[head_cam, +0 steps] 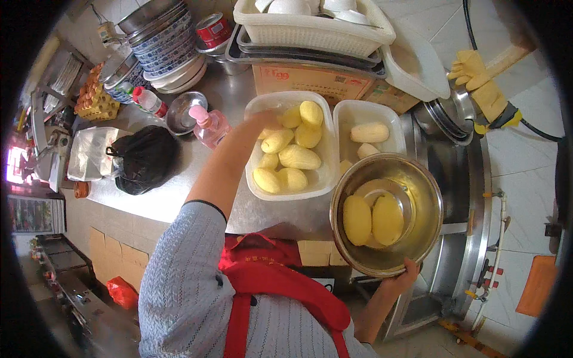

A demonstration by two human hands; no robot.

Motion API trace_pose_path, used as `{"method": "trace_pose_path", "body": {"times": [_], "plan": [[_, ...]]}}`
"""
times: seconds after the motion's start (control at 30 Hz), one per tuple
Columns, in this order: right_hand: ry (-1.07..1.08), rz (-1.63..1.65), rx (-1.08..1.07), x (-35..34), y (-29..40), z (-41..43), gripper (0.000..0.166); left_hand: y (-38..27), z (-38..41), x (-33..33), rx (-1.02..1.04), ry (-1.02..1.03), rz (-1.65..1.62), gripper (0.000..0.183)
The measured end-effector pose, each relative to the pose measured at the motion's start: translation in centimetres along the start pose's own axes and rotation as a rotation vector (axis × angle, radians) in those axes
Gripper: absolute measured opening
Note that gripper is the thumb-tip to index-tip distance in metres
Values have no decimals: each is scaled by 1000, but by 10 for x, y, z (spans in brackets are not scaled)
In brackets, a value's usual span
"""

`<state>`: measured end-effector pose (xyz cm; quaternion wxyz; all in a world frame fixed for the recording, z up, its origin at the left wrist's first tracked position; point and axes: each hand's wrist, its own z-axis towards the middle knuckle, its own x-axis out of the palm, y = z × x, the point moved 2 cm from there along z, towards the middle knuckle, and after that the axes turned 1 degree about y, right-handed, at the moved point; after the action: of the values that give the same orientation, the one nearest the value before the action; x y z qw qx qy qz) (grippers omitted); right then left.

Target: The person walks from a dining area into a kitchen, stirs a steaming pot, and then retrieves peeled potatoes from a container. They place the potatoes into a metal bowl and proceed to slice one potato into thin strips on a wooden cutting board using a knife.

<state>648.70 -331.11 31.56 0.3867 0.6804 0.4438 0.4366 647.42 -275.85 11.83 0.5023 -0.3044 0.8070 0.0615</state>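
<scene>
My left hand (266, 121) reaches into a white plastic tub (292, 195) at its upper left corner, among several peeled potatoes (299, 156); its fingers are blurred, and what they touch cannot be told. With my right hand (405, 274) I grip the near rim of a steel basin (430, 223). Two peeled potatoes (387, 219) lie in the bottom of the basin, which is tilted and overlaps the near part of a second white tub (394, 117). That second tub holds a few pale peeled pieces (369, 132).
Left on the steel table (197, 179) are a black plastic bag (145, 159), a pink pump bottle (211, 127) and a steel bowl (187, 112). Stacked bowls (163, 44) and a cardboard box (309, 80) under trays stand behind. A steel sink (452, 170) with pans is at right.
</scene>
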Motion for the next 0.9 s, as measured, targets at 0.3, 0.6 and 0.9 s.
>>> {"method": "trace_pose_path", "body": {"times": [0.3, 0.6, 0.9], "plan": [[64, 5, 16, -5, -6, 9, 40, 68, 28, 36, -186, -51, -278, 64], [65, 22, 51, 4, -8, 7, 33, -9, -88, -68, -179, 337, -1459, 42], [251, -653, -557, -22, -16, 17, 39, -36, -128, -90, -138, 312, -1574, 37]]}}
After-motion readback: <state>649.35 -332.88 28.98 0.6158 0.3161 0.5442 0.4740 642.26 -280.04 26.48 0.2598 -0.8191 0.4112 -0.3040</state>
